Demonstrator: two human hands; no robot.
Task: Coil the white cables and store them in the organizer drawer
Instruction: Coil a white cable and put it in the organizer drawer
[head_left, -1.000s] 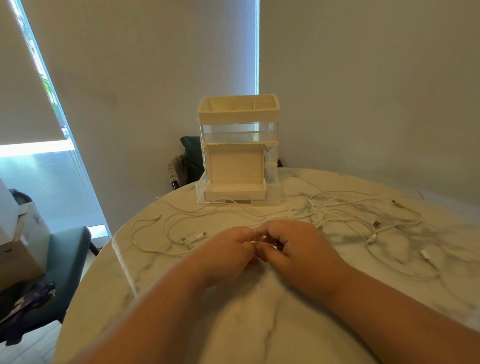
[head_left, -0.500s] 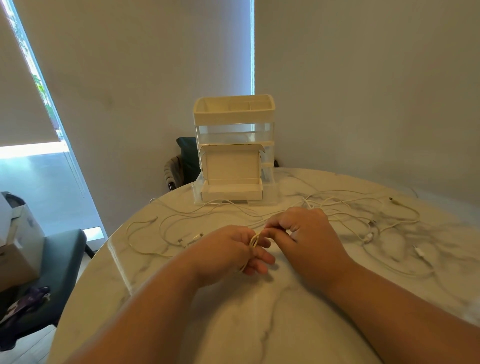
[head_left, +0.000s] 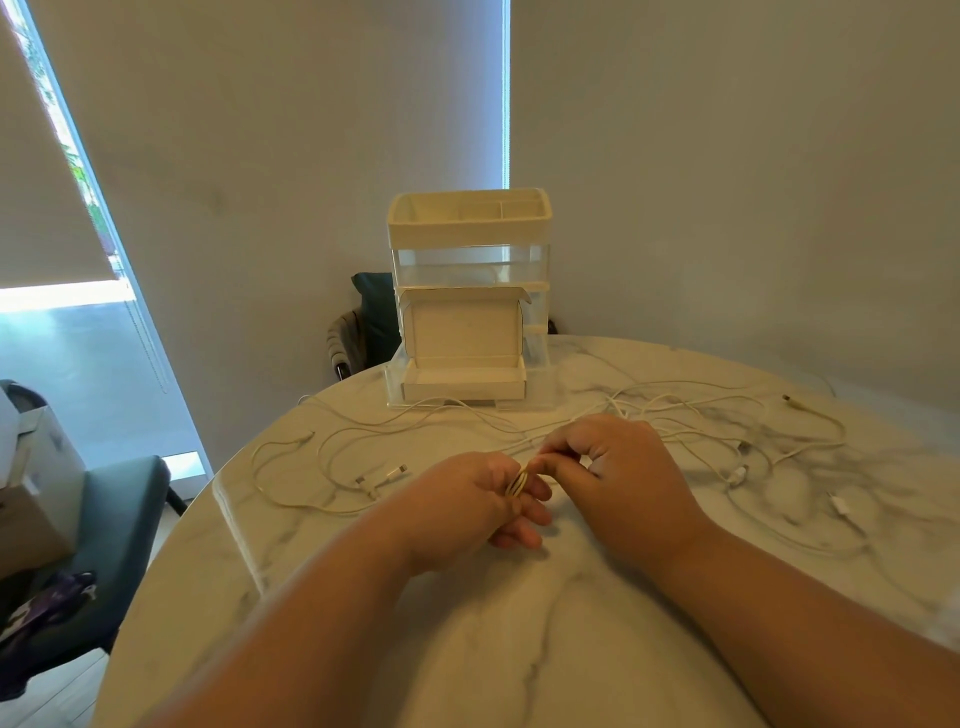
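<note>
Where the round marble table (head_left: 519, 649) met a corner of two plain walls, a white organizer (head_left: 467, 223) stood at its far edge, with the bottom drawer (head_left: 462, 387) drawn out toward the person. Daylight entered through a narrow gap between the walls and a window strip at left.

White cables (head_left: 332, 452) lay loose and tangled across the far half of the table, from left of the drawer to the right rim. The left hand (head_left: 467, 501) held a small coil (head_left: 518, 482) of one cable looped over its fingers. The right hand (head_left: 618, 467) pinched the same cable just beside the coil, above the middle of the table.

The strand feeding the coil could not be traced behind the right hand. Both forearms were cut off by the lower frame edge.

A dark chair (head_left: 124, 519) and a cardboard box (head_left: 31, 519) stood beyond the left rim. Open marble lay between the hands and the near rim.
</note>
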